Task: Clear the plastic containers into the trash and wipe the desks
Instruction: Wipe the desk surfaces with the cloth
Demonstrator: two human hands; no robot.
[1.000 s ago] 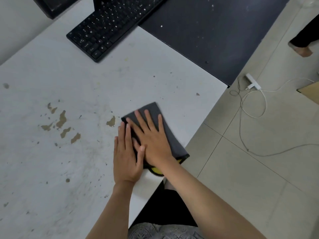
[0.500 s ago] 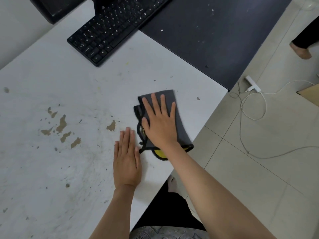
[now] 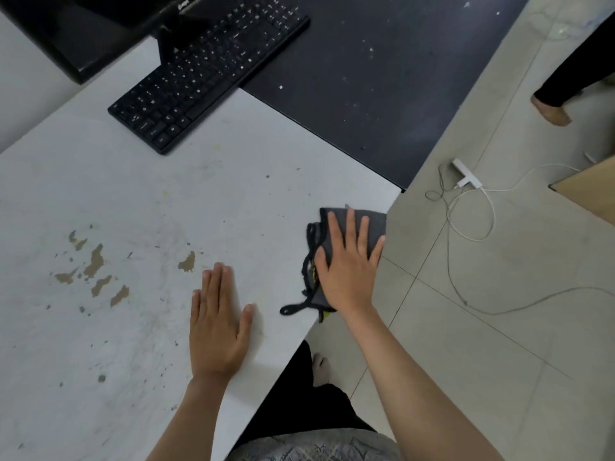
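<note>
Pale square floor tiles (image 3: 482,344) lie to the right of a white tabletop (image 3: 149,201), whose matte surface is scratched and speckled, with brown chipped patches (image 3: 96,261) toward its left side. Next to it, at the far side, a black tabletop (image 3: 382,78) has small white specks. A flat black keyboard (image 3: 206,81) lies at an angle across the far edge of the white tabletop, partly under a black monitor (image 3: 83,31). On the floor there is a thin white cable (image 3: 472,227) in loose loops with a small white adapter (image 3: 466,171).

The cloth (image 3: 362,224) is dark grey, soft and folded to a rough rectangle, with a black frayed border and a bit of yellow showing at its near end. It lies at the right edge of the white tabletop, near the far right corner. The right hand (image 3: 346,271) presses flat on it with straight, spread fingers. The left hand (image 3: 216,327) rests flat on the bare tabletop, fingers straight, well apart from the cloth.

Compared with half a second ago, the cloth and the right hand have slid to the right, up to the edge, and the gap between the two hands is wider.
</note>
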